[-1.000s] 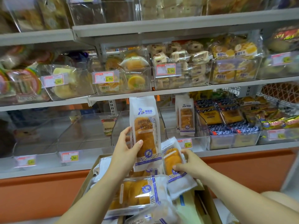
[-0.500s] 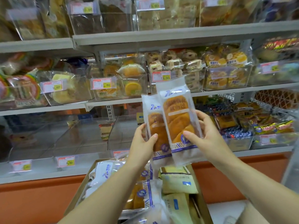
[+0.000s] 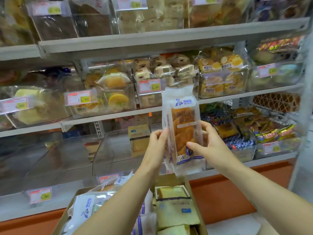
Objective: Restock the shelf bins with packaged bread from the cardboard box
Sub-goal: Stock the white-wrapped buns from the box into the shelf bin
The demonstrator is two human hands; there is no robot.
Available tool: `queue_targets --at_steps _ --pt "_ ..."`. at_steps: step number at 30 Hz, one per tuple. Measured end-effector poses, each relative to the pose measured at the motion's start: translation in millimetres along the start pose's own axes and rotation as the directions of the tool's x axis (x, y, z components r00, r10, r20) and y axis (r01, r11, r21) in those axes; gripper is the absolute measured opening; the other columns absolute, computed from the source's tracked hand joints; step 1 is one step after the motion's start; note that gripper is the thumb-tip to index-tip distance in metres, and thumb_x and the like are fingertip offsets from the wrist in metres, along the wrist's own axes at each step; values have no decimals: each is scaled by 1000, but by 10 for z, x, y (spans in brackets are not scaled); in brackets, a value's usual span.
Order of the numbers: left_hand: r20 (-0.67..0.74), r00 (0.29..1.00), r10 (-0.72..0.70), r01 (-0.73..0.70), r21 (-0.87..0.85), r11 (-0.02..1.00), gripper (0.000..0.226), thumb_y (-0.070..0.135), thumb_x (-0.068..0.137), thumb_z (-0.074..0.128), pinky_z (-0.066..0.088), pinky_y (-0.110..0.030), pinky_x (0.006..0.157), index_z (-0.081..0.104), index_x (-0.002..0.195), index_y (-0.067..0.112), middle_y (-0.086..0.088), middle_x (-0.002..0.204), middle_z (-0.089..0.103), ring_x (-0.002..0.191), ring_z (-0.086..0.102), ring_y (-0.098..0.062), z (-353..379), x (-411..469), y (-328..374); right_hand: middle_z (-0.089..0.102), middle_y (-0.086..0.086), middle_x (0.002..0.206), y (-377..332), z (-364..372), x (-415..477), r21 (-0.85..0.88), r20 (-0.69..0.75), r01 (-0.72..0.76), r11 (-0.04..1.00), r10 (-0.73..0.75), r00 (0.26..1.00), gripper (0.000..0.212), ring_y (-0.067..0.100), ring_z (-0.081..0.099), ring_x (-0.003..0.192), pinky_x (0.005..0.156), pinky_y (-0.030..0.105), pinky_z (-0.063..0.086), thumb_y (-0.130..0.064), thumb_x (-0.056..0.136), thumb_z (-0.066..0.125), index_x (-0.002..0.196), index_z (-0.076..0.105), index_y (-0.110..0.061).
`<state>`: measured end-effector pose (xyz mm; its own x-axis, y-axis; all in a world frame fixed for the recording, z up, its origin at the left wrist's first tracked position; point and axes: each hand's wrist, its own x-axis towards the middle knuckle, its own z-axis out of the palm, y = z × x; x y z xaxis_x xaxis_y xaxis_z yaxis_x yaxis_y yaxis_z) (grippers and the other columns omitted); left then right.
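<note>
While both hands were raised over the box, a bread pack (image 3: 183,126) stood upright in the air between them, label toward the camera. White wrapper, blue logo at the top, blue stripes near the bottom, golden loaf showing through the clear window.

Left hand (image 3: 156,145): pinched the pack's left edge, fingers curled onto it.
Right hand (image 3: 209,146): gripped the right side, thumb laid across the front low down, fingers wrapped round behind.
A second layer of wrapper showed along the left edge, behind the front one. Could not tell whether it was another pack.

Position: the pack's bottom hung just above the far rim of the box (image 3: 167,181). Its top overlapped the front of a middle-shelf bin, just right of a price tag (image 3: 149,85) reading 13.90. Behind the hands, on the low shelf, sat a see-through bin (image 3: 110,150) with a tan cake pack (image 3: 138,141) standing upright at its back.

The box was cardboard, at bottom centre under the forearms. White packs (image 3: 84,207) with the same blue logo lay tilted on its left side. Pale sliced-cake packs (image 3: 176,212) lay against its right wall.

Middle shelf (image 3: 118,114) carried bins of round yellow cakes (image 3: 116,97), small wrapped squares (image 3: 162,70) and yellow buns (image 3: 221,77). Right of the right hand, on the low shelf, a bin held blue-wrapped snacks (image 3: 237,141). An orange panel (image 3: 228,192) ran beneath the low shelf.
</note>
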<state>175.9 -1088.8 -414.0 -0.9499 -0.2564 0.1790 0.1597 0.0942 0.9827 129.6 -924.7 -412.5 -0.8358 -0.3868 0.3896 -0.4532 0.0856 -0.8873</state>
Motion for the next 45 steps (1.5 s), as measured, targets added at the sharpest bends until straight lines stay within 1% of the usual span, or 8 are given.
queue_targets --at_steps 6,12,14,18,21,25,38,45 --pt "95 994 55 -81 290 954 52 25 80 74 41 -14 88 40 119 27 16 118 53 110 48 6 64 601 -194 57 -18 112 340 -123 554 -121 5 58 991 -58 998 60 -11 58 96 79 11 48 -11 85 69 125 34 -37" --pt "48 997 55 -67 304 950 46 9 81 71 38 4 70 43 114 23 21 105 53 93 47 17 101 1188 -592 54 -16 119 920 -18 1082 -224 15 53 973 -51 999 62 -2 55 105 78 5 43 -15 82 72 127 33 -33" --pt "39 999 25 -36 293 955 53 11 79 74 42 0 73 45 122 20 15 111 58 99 53 10 113 1371 -749 57 -14 114 1136 10 1214 -272 13 37 962 -35 999 60 2 56 104 78 6 44 -14 80 73 123 35 -33" --pt "46 995 -91 66 394 917 65 34 71 78 49 -29 93 45 125 18 5 120 62 108 59 -10 200 1650 -1068 57 6 119 1531 16 1390 -565 -20 -34 825 27 999 64 26 50 113 93 37 43 -26 77 73 131 37 -20" --pt "41 983 -177 138 464 875 44 16 88 65 51 -44 92 39 124 16 -5 125 56 107 57 -20 266 1790 -1231 52 6 131 1656 -29 1435 -677 -68 -125 726 108 992 64 28 41 123 99 41 38 -30 83 69 136 36 -20" --pt "48 976 -211 162 488 858 49 17 92 59 50 -51 91 33 133 16 -4 127 50 111 53 -24 314 1899 -1329 50 3 134 1753 -63 1411 -610 -112 -117 784 60 992 59 22 38 127 101 34 37 -20 85 68 137 39 -21" --pt "-47 984 -172 162 640 751 68 12 84 68 49 -34 75 20 131 14 -12 117 58 103 61 -31 510 1980 -1497 53 -1 135 1854 -89 1318 -614 -27 -79 786 80 996 51 17 47 124 95 19 34 -12 86 65 133 50 -23" --pt "-119 983 -139 183 601 778 63 15 82 70 51 -41 88 23 124 17 -14 124 53 111 56 -31 537 1997 -1540 50 -2 136 1892 -112 1306 -601 1 -67 797 84 996 52 16 46 126 95 18 32 -12 85 66 133 49 -25"
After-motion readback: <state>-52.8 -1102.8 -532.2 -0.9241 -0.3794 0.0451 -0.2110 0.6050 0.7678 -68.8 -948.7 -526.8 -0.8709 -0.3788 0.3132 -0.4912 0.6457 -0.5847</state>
